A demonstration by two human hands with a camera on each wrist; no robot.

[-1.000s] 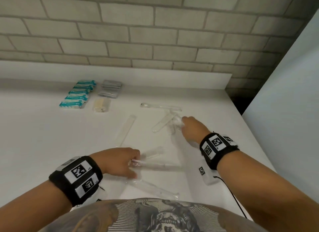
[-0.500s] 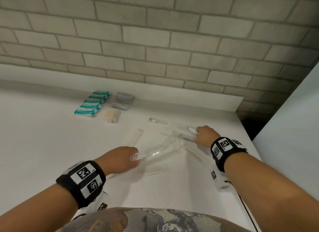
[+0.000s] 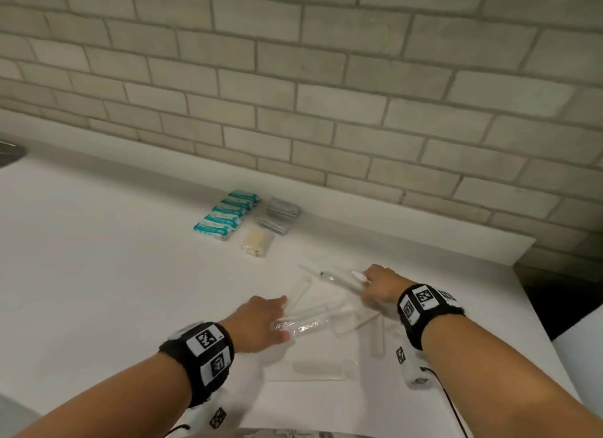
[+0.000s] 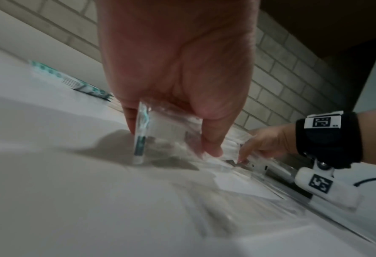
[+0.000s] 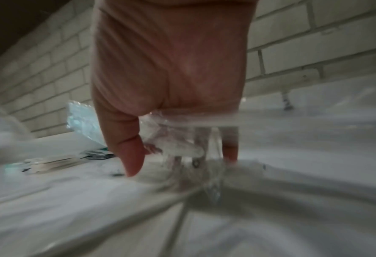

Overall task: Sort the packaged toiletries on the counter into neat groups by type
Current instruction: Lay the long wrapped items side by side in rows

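Note:
Several clear-wrapped toothbrush packets [image 3: 329, 310] lie scattered on the white counter [image 3: 98, 274] between my hands. My left hand [image 3: 261, 323] grips the ends of clear packets [image 3: 301, 325]; in the left wrist view its fingers [image 4: 211, 139] curl round the crinkled wrappers [image 4: 171, 132]. My right hand [image 3: 378, 286] holds clear packets [image 3: 342, 279] further back, one with a white toothbrush tip [image 3: 359, 276] sticking out. In the right wrist view the wrappers [image 5: 182, 139] sit between thumb and fingers, blurred. One packet [image 3: 319, 370] lies alone near me.
At the back stand a row of teal-and-white boxes [image 3: 226, 215], a stack of grey sachets [image 3: 280, 214] and a pale yellow packet [image 3: 257, 242]. A brick wall [image 3: 326, 95] backs the counter. The counter's right edge [image 3: 535, 323] drops to a dark gap.
Both hands moved away from me across the counter, the left carrying its packets toward the middle pile, the right gathering packets at the back. The head view rose and shows more wall.

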